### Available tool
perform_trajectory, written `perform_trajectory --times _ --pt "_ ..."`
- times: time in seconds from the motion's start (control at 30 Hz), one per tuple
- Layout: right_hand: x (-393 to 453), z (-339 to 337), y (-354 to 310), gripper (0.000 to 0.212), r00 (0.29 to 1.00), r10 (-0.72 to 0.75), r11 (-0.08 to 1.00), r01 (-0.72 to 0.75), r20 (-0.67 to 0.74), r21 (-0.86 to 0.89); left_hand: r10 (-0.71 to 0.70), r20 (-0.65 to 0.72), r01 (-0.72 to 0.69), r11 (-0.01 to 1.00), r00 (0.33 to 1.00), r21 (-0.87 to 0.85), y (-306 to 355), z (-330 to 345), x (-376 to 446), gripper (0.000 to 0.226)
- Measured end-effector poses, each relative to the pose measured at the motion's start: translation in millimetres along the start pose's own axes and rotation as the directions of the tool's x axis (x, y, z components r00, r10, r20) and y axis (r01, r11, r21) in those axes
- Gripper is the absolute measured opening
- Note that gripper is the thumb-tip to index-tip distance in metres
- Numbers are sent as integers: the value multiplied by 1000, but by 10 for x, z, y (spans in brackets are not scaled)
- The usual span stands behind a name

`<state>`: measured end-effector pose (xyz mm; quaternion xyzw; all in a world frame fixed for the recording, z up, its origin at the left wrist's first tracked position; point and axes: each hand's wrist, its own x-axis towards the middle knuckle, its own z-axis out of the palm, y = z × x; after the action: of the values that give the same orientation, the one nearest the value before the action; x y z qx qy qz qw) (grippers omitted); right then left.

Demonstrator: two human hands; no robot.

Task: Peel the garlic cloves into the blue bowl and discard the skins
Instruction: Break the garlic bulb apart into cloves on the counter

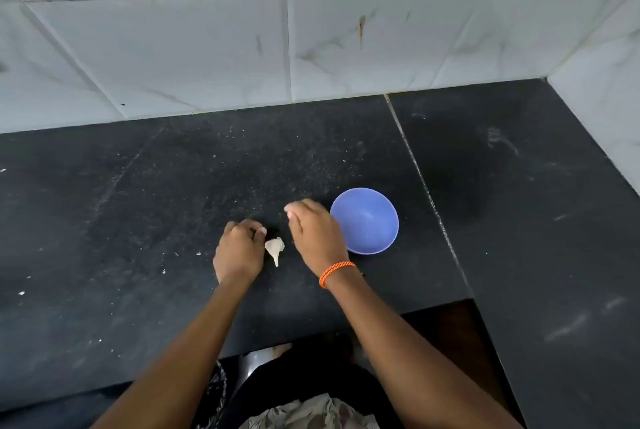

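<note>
A black stone table [138,221], speckled with pale crumbs, runs up to a wall of white marbled tiles [207,58] and turns a corner at the right, where a pale seam [415,165] crosses the slab. The blue bowl [364,220] stands on the table just left of that seam, and nothing shows inside it. The garlic bulb [275,248], white with its stalk pointing toward the person, lies on the table left of the bowl, between the two hands. The left hand [239,248] rests beside the bulb with fingers curled under; it seems to touch the bulb, though whether it holds anything cannot be told. The right hand [313,231], an orange cord bracelet [336,273] on its wrist, hovers loosely open next to the bowl's rim, holding nothing. The table's front edge lies well nearer than the bowl, with bare slab left of the bulb.
</note>
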<state>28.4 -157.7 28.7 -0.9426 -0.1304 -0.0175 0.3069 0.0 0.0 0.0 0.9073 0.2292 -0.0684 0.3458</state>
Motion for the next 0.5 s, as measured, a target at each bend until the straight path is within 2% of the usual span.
perform_trajectory --times 0.07,0.17,0.27,0.37,0.5 --pt "-24 152 -23 19 990 88 996 -87 111 -18 -114 45 115 993 992 -19 -55 12 13 14" --pt "-141 394 -20 25 937 236 972 -232 257 -47 -137 134 150 985 981 -88 -125 87 -4 12" --pt "-169 536 32 19 915 313 945 -326 253 12 -121 146 150 966 982 -209 -107 124 29 15" --pt "-158 600 65 23 889 362 886 -421 279 193 -111 194 174 921 975 -350 -116 186 78 13" --pt "-173 605 139 25 899 366 840 -431 243 330 -82 252 198 855 964 -480 -132 228 86 12"
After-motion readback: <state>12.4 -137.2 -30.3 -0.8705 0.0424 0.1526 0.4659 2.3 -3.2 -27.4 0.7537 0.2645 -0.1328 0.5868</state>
